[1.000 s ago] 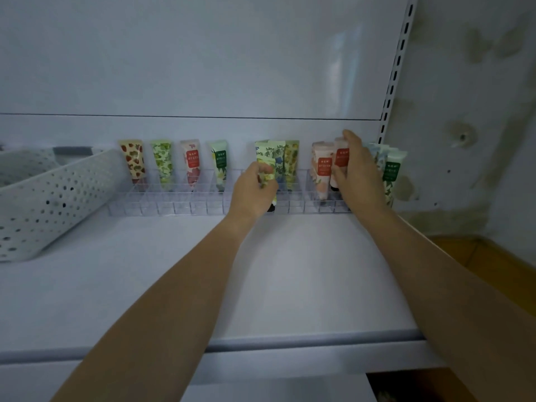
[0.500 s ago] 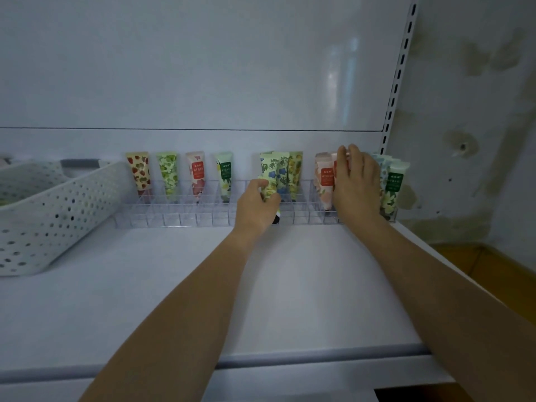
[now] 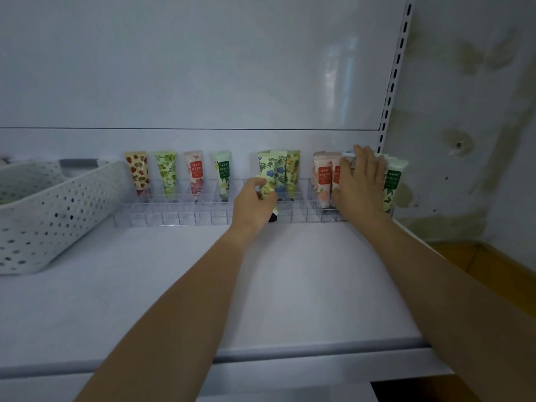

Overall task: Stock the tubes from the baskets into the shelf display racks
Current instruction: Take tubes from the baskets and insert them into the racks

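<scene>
Tube: yellow-flowered tube [image 3: 268,187], upright with its black cap down, over the front cells of the clear rack [image 3: 179,211]; cannot tell whether seated in a cell.
Grip: left hand [image 3: 254,202] curled round the tube's middle, thumb and fingers closed on it.
Tube against grip: printed top poking out above the knuckles, black cap showing below the hand at its right edge, the rest hidden inside the fist.
Tube against stock: just in front of the blue-flowered tubes [image 3: 275,172], close enough that contact cannot be told.
Other hand: right hand [image 3: 361,182] with fingers straight and together, laid flat against the tubes at the rack's right end, clasping nothing.
Beside that hand: peach tubes [image 3: 322,181] just to its left, green-label tube [image 3: 392,181] just to its right, both standing in the rack.
Rack, left half: four single tubes spaced apart along the back row, strawberry tube [image 3: 137,172] leftmost.
Basket: white perforated basket [image 3: 49,210] on the shelf [image 3: 290,285], just left of the rack.
</scene>
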### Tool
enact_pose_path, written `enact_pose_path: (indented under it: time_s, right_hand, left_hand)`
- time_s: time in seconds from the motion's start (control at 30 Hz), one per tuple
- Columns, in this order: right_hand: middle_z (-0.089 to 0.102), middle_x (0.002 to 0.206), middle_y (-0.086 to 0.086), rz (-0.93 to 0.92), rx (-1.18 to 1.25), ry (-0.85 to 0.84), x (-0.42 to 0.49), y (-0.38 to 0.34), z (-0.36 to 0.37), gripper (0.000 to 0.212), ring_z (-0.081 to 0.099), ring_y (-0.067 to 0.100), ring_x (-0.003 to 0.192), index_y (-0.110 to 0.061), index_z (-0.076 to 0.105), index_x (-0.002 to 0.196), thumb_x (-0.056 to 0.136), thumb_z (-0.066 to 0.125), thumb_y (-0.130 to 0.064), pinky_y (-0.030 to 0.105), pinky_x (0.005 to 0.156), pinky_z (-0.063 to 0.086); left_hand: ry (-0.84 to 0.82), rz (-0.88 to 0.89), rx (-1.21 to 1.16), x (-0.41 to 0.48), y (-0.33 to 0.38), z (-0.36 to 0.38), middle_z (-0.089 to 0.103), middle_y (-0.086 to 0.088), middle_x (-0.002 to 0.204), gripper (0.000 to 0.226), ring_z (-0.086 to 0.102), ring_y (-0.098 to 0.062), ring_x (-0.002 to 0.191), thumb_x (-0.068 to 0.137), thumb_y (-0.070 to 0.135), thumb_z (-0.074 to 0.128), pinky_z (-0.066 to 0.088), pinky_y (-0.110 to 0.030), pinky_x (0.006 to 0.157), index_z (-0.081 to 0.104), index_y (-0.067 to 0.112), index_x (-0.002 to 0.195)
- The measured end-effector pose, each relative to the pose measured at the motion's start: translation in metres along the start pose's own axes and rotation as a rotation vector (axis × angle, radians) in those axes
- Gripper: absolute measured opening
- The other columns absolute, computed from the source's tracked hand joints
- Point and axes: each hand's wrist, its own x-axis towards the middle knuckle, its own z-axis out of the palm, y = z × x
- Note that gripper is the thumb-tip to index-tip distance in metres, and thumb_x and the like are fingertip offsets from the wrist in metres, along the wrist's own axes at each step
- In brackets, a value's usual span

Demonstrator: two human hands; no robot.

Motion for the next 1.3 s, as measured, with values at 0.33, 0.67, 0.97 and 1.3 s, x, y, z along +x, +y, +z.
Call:
enact_pose_path:
  time_s: [0.33,0.67,0.97,1.3]
  right_hand:
    - [0.058,0.106,0.009,0.362,1.257,-0.282,-0.005,-0.044,-0.009,0.039,0.058,0.007,0.074,-0.004,0.048,0.126,0.093,0.055,-0.024,0.014,0.056,0.051]
    - [0.053,0.088,-0.012,0.304,1.155,0.208,0.010,-0.022,-0.035,0.018,0.053,0.006,0.076,-0.016,0.053,0.111,0.093,0.052,-0.013,0.018,0.064,0.050]
    - [0.051,0.100,-0.002,0.093,0.890,0.029,0.058,-0.034,-0.023,0.011,0.051,0.014,0.080,-0.014,0.051,0.100,0.091,0.052,-0.008,0.024,0.068,0.044]
    - [0.059,0.118,0.010,-0.046,0.368,-0.314,0.090,-0.031,-0.004,0.027,0.051,0.030,0.108,-0.014,0.058,0.109,0.090,0.043,-0.004,0.038,0.090,0.041]
  left_hand:
    - [-0.405,0.047,-0.205,-0.016,0.020,0.002,0.067,-0.005,0.088,0.030,0.067,-0.009,0.070,0.085,0.015,0.065,0.054,-0.019,0.059,0.058,0.018,0.114]
    - [-0.325,0.409,0.667,-0.004,-0.008,-0.005,0.050,-0.008,0.136,0.042,0.043,-0.024,0.127,0.092,0.023,0.052,0.034,-0.028,0.103,0.049,0.012,0.132]
    - [-0.411,0.369,0.915,0.003,-0.013,-0.010,0.020,0.000,0.155,0.047,0.015,-0.018,0.143,0.097,0.041,0.037,0.012,-0.042,0.117,0.034,0.027,0.142]
    - [-0.424,0.389,0.925,0.013,-0.015,-0.011,0.027,0.001,0.153,0.044,0.022,-0.020,0.141,0.096,0.037,0.041,0.018,-0.041,0.115,0.041,0.024,0.138]
